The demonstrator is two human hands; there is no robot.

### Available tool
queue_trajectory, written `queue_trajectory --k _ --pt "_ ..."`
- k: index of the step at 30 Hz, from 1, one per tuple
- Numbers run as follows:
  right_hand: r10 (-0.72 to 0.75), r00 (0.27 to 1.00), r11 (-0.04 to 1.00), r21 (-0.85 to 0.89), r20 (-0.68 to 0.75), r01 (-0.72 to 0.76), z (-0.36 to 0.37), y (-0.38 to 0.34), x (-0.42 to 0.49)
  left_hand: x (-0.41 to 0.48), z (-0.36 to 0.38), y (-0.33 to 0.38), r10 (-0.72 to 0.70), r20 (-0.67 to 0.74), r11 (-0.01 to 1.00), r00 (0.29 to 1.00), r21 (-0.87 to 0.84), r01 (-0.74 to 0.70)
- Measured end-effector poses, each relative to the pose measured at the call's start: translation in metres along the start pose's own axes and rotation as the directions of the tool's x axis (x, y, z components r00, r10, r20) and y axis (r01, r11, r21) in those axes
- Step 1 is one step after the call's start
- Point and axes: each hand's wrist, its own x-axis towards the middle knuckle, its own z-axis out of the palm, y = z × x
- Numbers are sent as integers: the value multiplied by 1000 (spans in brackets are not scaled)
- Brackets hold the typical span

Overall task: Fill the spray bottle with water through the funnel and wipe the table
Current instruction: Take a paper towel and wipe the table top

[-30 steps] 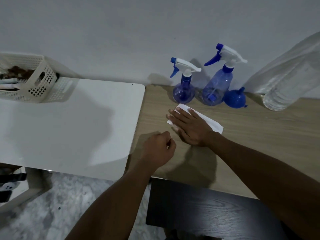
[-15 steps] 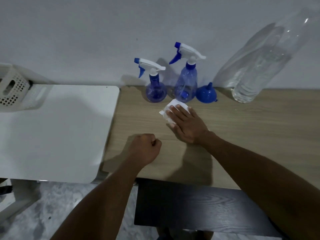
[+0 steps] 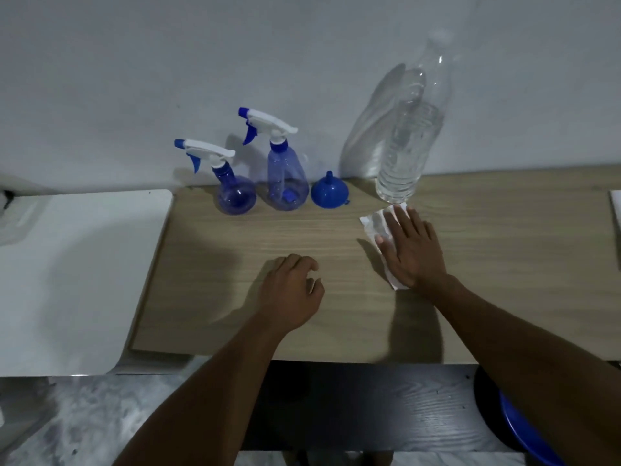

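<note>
The thin white paper wipe (image 3: 376,223) lies on the light wooden desk (image 3: 252,237) under your right hand (image 3: 411,253), fingers straight and slightly apart, palm hiding most of it. Just behind stands a clear plastic water bottle (image 3: 406,156), its top lost against the wall. Further left are an upturned blue plastic funnel (image 3: 329,195), a tall blue spray bottle (image 3: 285,183) and a round blue spray bottle (image 3: 235,195). Your left hand (image 3: 292,290) rests loosely curled, gripping nothing visible.

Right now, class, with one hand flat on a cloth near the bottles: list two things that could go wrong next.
1. The right hand presses the white cloth beside the base of the tall water bottle; a stroke further back could tip it, and whether it is capped is unclear.
2. The funnel and two spray bottles stand along the wall; a wide sweep left might knock them over.
</note>
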Motion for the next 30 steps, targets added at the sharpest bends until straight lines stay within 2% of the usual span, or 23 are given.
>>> queue_trajectory --k 3,6,9,13,18,22,25,27,30 --pt "-129 989 990 -46 67 132 5 -4 9 2 11 6 -10 1 999 1000 52 10" --pt "-106 992 993 -45 75 110 11 2 6 1 20 13 -38 25 996 999 84 36" --pt "-11 998 1000 -20 63 12 4 17 -5 -5 24 16 -44 55 996 998 82 40" --pt "187 982 982 -17 -40 -188 -4 45 -29 -16 22 10 -50 65 994 997 95 43" --pt "464 874 883 1 -145 -469 7 49 -58 -35 7 -11 -33 66 982 997 186 21" --pt "636 744 769 91 -204 -632 20 4 -73 -50 -14 -45 -60 43 969 997 243 48" --pt "698 692 715 137 -183 -685 34 -49 -79 -61 -34 -80 -60 23 965 998 257 52" --pt "704 688 710 135 -179 -691 45 -93 -79 -68 -49 -104 -44 21 961 999 273 37" --pt "661 739 750 109 -131 -652 64 -171 -64 -78 -75 -144 -20 -11 963 1000 268 22"
